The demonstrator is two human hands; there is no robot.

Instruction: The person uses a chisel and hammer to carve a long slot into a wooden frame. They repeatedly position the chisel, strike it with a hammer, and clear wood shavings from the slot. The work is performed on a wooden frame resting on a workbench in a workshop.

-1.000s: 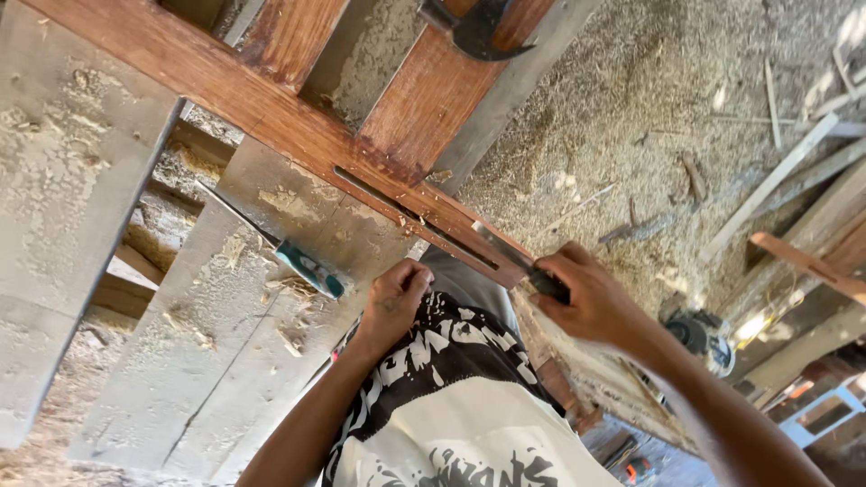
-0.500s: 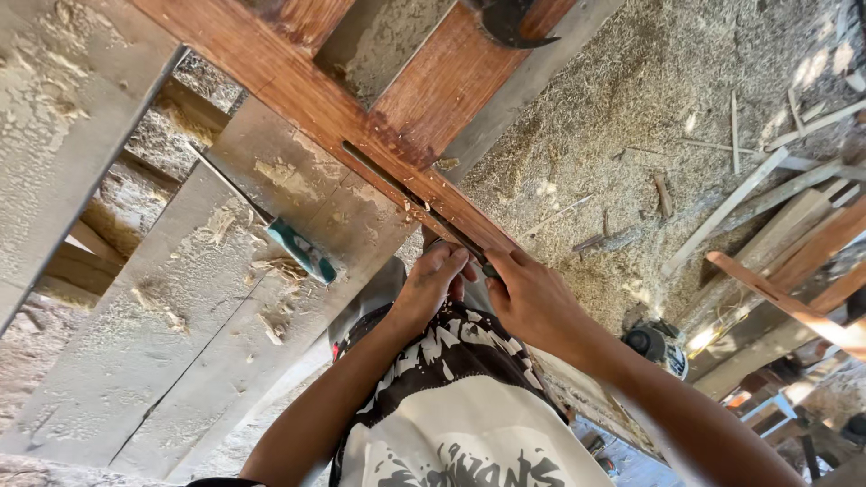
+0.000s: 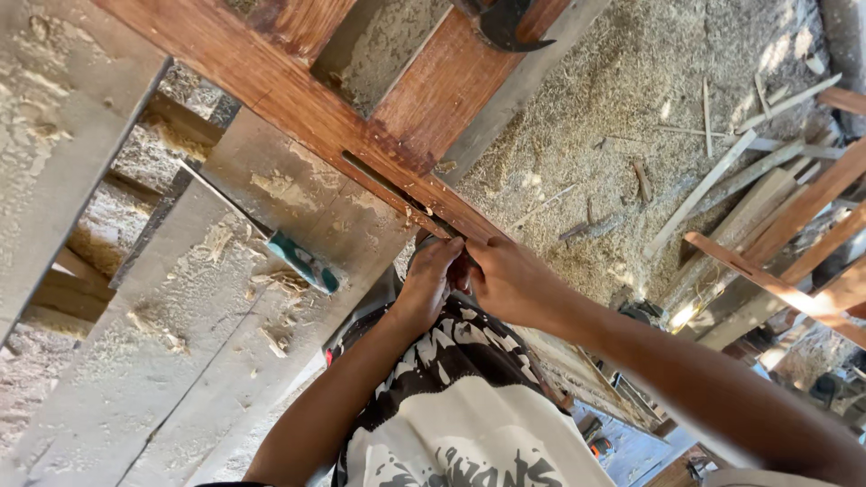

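A: Where are the two hands?

B: Both meet at the near end of a long slot (image 3: 397, 194) cut into a reddish wooden rail (image 3: 271, 86). The left hand (image 3: 431, 281) and right hand (image 3: 510, 281) touch each other there, fingers curled in against the rail's edge.

A: Are they gripping anything?

B: The fingers are closed, but whether they hold a tool I cannot tell; their tips hide it.

A: What lies near the rail?

B: Just left of the rail, on a dusty grey plank (image 3: 162, 307), rests a chisel with a teal handle (image 3: 302, 261), well apart from the hands. Right of the rail, sawdust (image 3: 631, 108) covers the ground with thin wood strips (image 3: 704, 185) scattered over it. At the rail's far end sits a dark curved metal piece (image 3: 505, 22)
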